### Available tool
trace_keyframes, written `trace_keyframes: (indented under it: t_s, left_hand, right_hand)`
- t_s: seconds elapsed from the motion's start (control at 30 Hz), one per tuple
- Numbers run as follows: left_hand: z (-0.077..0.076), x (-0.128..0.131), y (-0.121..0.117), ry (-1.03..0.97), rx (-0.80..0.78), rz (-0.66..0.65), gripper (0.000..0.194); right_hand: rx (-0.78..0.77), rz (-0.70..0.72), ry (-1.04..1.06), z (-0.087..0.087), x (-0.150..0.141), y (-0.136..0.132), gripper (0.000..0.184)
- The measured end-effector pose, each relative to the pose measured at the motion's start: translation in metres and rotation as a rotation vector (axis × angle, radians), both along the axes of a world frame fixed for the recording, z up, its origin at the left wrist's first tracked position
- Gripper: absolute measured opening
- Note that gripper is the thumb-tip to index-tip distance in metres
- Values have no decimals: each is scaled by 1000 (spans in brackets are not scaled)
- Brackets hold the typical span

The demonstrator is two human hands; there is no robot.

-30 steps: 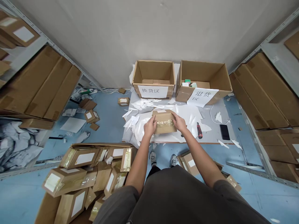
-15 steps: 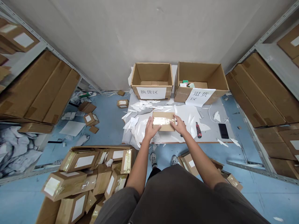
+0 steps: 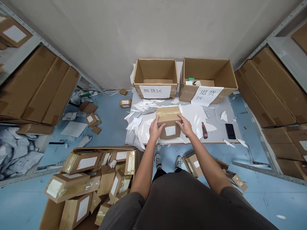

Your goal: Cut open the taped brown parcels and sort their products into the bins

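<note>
Between my two hands is a small taped cardboard box (image 3: 168,118), with a white label on the side facing me. My left hand (image 3: 156,129) grips its left side, and my right hand (image 3: 184,125) grips its right side. Beneath the box lie torn white paper scraps (image 3: 144,131) on the grey table (image 3: 165,143). A red and black box cutter (image 3: 204,130) rests to the right of my right hand.
At the table's back stand two open cartons with handwritten signs, a left carton (image 3: 155,72) and a right carton (image 3: 208,72) with small boxes inside. A phone (image 3: 230,131) lies at right. Lower left, a large carton (image 3: 50,212) holds several taped parcels. Shelves flank both sides.
The box between my hands has tipped, so its labelled side now shows towards me. Both hands have stayed on it, and the camera view has shifted slightly.
</note>
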State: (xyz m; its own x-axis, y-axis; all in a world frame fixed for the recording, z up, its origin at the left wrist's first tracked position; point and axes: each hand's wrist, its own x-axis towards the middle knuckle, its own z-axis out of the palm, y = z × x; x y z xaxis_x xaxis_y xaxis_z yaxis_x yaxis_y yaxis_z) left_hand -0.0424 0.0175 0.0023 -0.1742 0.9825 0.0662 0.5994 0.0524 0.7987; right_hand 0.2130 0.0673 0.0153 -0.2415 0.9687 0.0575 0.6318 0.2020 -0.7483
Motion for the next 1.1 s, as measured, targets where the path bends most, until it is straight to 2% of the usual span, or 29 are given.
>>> trace_keyframes:
  t_s: [0.1,0.2,0.3,0.37,0.43,0.5,0.57,0.7,0.83,0.93,1.1]
  left_hand:
    - [-8,5,17,-63,-23,44,100]
    - [-33,12,31,-96,-36,-39,116]
    - [-61,18,36,-110,-130,-62,111]
    - [-76,20,32,-111,-214,-54,93]
    - [-87,20,24,-103,-267,-75,79]
    - [-94,16,16,-92,-280,-119,76]
    - [-97,12,12,-80,-282,-159,80]
    - [-94,11,14,-62,-265,-148,77]
    - [-82,18,17,-44,-202,-86,68]
    - [-63,18,11,8,-156,-53,59]
    - [-14,11,16,46,-58,24,62]
  right_hand:
    - [-88,-60,-37,3,1,32,68]
    - [-116,-92,-54,-9,-4,61,76]
    - [-84,-53,-99,-29,-13,75,80]
    - [-132,-4,-172,-45,-17,71,77]
    - [-244,40,-238,-60,-18,59,69]
    - [-327,54,-250,-73,-14,43,65]
    - [-338,63,-226,-83,-6,29,69]
    - [-324,92,-198,-91,2,15,83]
    - [-238,40,-180,-81,-4,10,69]
    - [-120,27,-157,-60,-4,9,58]
    - [-27,-39,-133,-8,3,29,54]
